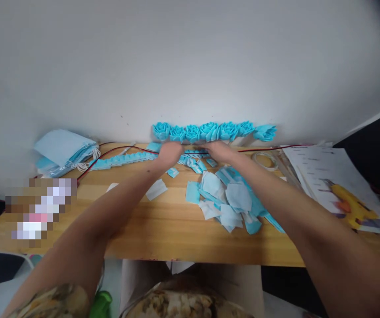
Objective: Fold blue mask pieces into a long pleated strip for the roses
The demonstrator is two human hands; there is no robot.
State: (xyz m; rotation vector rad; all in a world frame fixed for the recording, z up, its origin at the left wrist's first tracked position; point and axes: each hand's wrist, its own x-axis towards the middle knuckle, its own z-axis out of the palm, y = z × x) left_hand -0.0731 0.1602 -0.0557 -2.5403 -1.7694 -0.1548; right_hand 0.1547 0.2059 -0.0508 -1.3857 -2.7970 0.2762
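Left hand (171, 153), right hand (222, 153): grip hidden (from here, I cannot tell).
Blue flowers (192, 133): better to work softly, uncrushed.

Flowers (210, 131) sit along the wall (190, 57); scraps (238, 196) lie before them (masks (60, 146) far left).

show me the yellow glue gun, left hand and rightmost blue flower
Yellow glue gun (354, 206): head view, its body
Left hand (171, 153): head view, back of hand
Rightmost blue flower (264, 132): head view, its petals
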